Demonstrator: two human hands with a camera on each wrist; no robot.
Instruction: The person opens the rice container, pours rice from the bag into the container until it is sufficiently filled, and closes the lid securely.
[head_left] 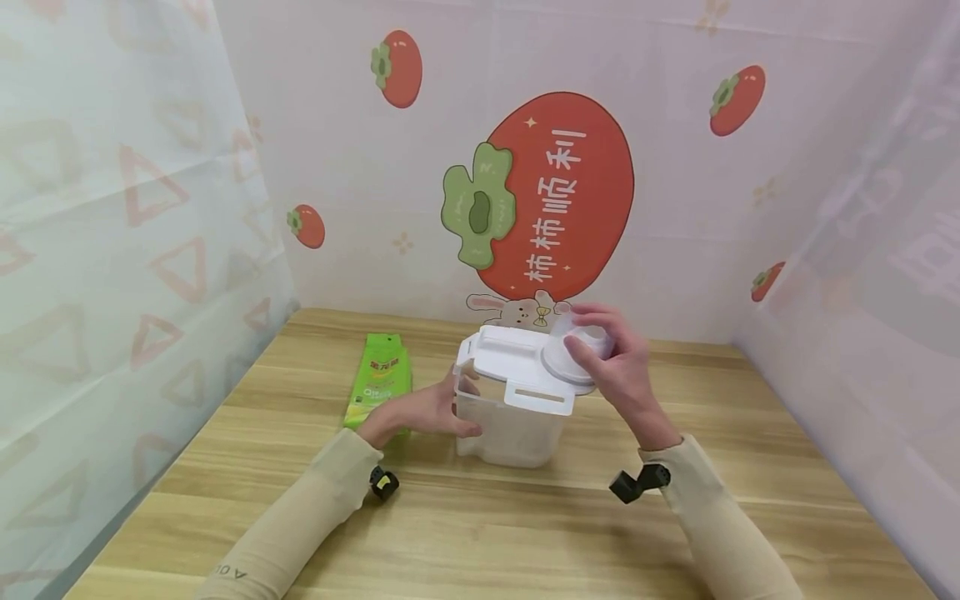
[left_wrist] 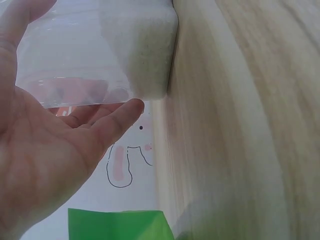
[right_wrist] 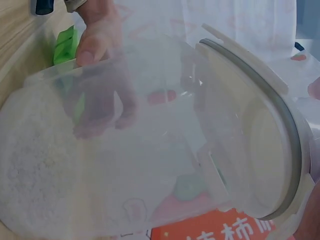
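Note:
A clear plastic storage container (head_left: 510, 433) stands on the table with pale grains (right_wrist: 40, 165) in its bottom. Its white lid (head_left: 510, 358) sits at the top, with a grey seal (right_wrist: 298, 135) showing around the rim and a slotted side flap (head_left: 538, 398) sticking outward. My left hand (head_left: 427, 410) holds the container's left side, thumb on the near wall and fingers around the far one. From the right, my right hand (head_left: 628, 371) grips the round cap (head_left: 567, 360) on the lid between thumb and fingers.
A green printed bag (head_left: 381, 375) lies on the wooden table (head_left: 480, 542), left of the container and just beyond my left wrist. Behind the table hangs a white sheet (head_left: 337, 125) with persimmon prints, and similar sheets close off both sides.

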